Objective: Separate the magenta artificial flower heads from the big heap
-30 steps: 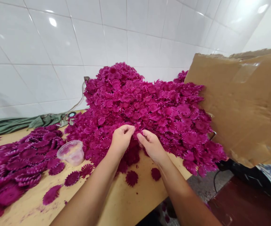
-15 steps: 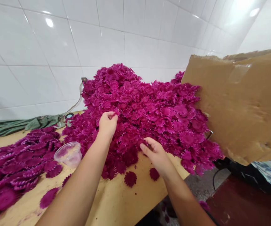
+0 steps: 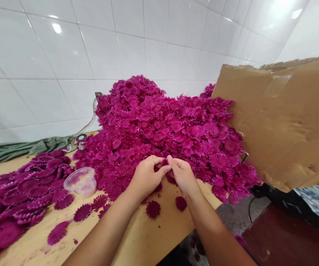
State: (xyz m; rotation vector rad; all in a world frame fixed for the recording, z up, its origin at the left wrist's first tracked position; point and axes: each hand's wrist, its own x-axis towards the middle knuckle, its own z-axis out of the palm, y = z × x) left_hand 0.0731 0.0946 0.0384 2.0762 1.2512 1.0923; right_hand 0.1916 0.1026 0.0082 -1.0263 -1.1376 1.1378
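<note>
A big heap of magenta fabric flower heads (image 3: 165, 125) covers the back of the wooden table (image 3: 137, 244). My left hand (image 3: 146, 175) and my right hand (image 3: 183, 173) meet at the heap's front edge, fingertips pinched together on one small magenta flower piece (image 3: 165, 162) between them. Loose flat flower heads (image 3: 153, 209) lie on the wood just under my wrists. A row of stacked flower layers (image 3: 17, 192) lies at the left.
A small clear plastic cup (image 3: 81, 181) stands left of my left forearm. A brown cardboard box flap (image 3: 284, 118) rises at the right. Green cloth (image 3: 23, 147) and a cable run along the white tiled wall. The table edge drops to a dark floor at lower right.
My left hand, which had reached up onto the heap, has come back down to meet my right hand; both now pinch one flower piece at the heap's front edge.
</note>
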